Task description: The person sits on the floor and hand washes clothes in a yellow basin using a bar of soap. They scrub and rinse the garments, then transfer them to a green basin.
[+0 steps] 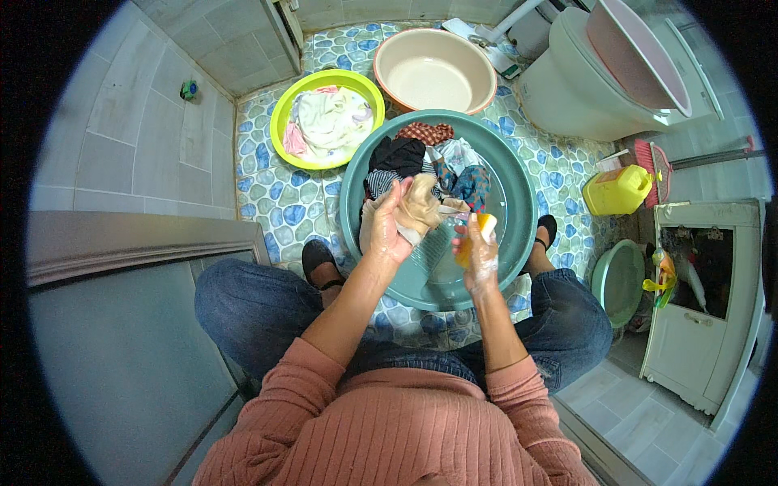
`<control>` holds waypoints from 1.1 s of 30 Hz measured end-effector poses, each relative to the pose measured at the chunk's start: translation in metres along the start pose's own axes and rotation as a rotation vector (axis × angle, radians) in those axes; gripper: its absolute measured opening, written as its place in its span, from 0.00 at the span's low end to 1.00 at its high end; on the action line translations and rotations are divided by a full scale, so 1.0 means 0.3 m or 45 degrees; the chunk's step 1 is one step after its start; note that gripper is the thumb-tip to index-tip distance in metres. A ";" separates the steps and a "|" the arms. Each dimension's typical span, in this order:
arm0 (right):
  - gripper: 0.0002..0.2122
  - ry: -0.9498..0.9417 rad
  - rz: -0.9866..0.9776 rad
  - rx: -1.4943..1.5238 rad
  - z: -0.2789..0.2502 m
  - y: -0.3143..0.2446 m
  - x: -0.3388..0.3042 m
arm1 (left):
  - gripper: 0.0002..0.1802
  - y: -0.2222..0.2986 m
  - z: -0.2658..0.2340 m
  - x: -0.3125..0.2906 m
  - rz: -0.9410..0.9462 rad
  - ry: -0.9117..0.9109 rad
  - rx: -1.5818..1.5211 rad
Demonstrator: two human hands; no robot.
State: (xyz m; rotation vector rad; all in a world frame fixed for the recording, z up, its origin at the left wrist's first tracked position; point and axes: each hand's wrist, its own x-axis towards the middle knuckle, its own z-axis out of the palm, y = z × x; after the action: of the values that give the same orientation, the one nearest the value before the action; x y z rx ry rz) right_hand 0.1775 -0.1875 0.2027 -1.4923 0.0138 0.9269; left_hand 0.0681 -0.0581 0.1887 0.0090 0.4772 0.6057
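Observation:
Over a large teal basin (pixel 525 190) between my feet, my left hand (pixel 389 231) is closed on a bunched beige cloth (pixel 420 202). Part of the cloth stretches toward my right hand (pixel 480 257), which has suds on it. That hand grips a yellow-orange and white block (pixel 486 222); whether it is a soap bar or a brush I cannot tell. Below the cloth, wet clothes lie in the basin's far part: a black garment (pixel 397 152), a red checked cloth (pixel 424 134) and a blue patterned piece (pixel 472 188). Water shows in the near part.
A lime-green basin (pixel 279 134) of pale laundry and a cream basin (pixel 433 65) stand beyond. At the right are a toilet (pixel 559 89), a yellow jug (pixel 616 190), a pink broom (pixel 653 170), a pale green basin (pixel 620 283) and a white cabinet (pixel 689 348). A door (pixel 130 364) is at left.

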 end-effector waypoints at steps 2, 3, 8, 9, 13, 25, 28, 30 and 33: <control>0.25 0.036 -0.208 -0.247 0.053 0.033 0.007 | 0.22 -0.029 -0.010 -0.016 -0.035 0.112 -0.059; 0.29 0.055 -0.427 -0.410 0.092 0.067 0.010 | 0.21 -0.065 -0.009 -0.028 -0.072 0.128 -0.097; 0.38 -0.110 -0.545 -0.868 0.166 0.109 -0.002 | 0.19 -0.117 -0.048 -0.054 -0.048 0.256 0.271; 0.37 -0.064 -0.565 -0.848 0.171 0.117 -0.009 | 0.19 -0.120 -0.048 -0.052 -0.030 0.289 0.318; 0.32 -0.012 -0.874 -1.018 0.193 0.134 -0.073 | 0.23 -0.146 -0.153 -0.050 -0.192 0.010 0.161; 0.22 -0.103 -1.145 -1.260 0.205 0.096 -0.053 | 0.29 -0.105 -0.138 -0.010 0.040 0.035 0.001; 0.22 -0.202 -1.309 -1.477 0.199 0.037 -0.125 | 0.29 -0.123 -0.123 -0.041 0.032 -0.110 0.047; 0.21 -0.140 -1.128 -1.244 0.154 0.041 -0.003 | 0.30 -0.128 -0.015 -0.074 0.009 -0.050 0.040; 0.23 -0.053 -0.825 -0.861 0.152 0.047 0.065 | 0.32 -0.135 0.006 -0.074 0.051 -0.081 0.166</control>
State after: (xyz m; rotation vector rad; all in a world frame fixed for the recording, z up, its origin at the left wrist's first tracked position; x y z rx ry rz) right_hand 0.1594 -0.1417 0.1870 -1.9126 -0.8373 0.4338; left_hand 0.0750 -0.1034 0.1939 0.1615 0.4551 0.6111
